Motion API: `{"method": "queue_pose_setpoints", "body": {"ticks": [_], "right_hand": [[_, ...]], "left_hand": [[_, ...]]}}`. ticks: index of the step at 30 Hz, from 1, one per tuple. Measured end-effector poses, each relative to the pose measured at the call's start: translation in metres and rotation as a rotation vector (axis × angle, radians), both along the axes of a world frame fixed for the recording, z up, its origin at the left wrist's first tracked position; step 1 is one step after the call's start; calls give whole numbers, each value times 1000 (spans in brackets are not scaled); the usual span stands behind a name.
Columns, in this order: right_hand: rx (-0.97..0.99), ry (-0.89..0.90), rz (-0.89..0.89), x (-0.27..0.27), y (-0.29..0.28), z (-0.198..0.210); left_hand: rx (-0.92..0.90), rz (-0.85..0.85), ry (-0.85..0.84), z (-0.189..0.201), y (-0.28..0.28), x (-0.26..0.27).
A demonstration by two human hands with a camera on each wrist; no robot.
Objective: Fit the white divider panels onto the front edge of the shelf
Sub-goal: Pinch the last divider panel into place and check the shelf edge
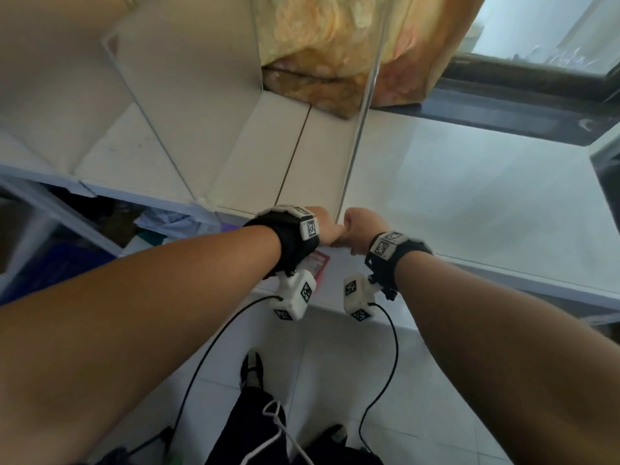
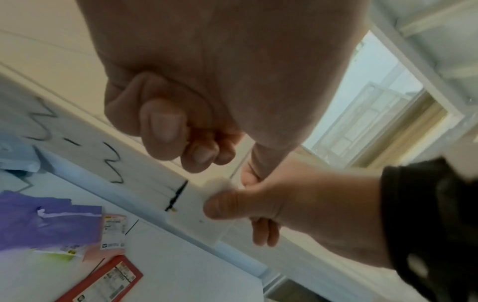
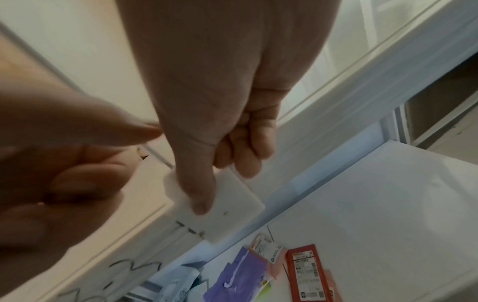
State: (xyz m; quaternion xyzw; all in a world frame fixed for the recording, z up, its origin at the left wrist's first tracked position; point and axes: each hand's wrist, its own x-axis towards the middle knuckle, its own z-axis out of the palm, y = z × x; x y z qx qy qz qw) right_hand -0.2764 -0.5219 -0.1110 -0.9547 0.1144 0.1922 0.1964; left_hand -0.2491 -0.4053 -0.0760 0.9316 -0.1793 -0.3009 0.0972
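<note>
A thin upright divider panel [image 1: 359, 122] runs from the back of the white shelf [image 1: 251, 169] to its front edge [image 2: 145, 177]. Both hands meet at the panel's front end. My right hand [image 1: 360, 229] pinches a small white square clip piece [image 3: 232, 212] against the front edge, with the thumb on its face and the fingers curled behind it. The clip piece [image 2: 196, 222] sits just right of a black mark. My left hand [image 1: 322, 226] is beside it, fingers curled into the palm [image 2: 181, 139]. Its thumb reaches toward the right hand, and the thumb tip is hidden.
A second divider [image 1: 151, 122] stands further left on the shelf. Yellow-orange fabric [image 1: 335, 45] hangs at the back, with a dark window sill [image 1: 503, 105] to the right. On the lower shelf lie a purple bag [image 2: 46, 222] and a red packet [image 2: 103, 286]. Sensor cables hang from both wrists.
</note>
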Motion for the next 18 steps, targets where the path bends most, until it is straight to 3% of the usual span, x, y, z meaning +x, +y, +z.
{"method": "queue_pose_setpoints", "body": {"ticks": [3, 9, 14, 18], "right_hand": [[72, -6, -36, -16, 5, 5], [17, 438, 210, -45, 44, 22], [233, 238, 171, 1, 122, 45], [135, 13, 125, 57, 181, 54]], "left_hand": [[38, 29, -30, 17, 49, 4], [173, 217, -47, 23, 166, 34], [189, 302, -30, 32, 234, 61], [70, 312, -51, 39, 257, 91]]}}
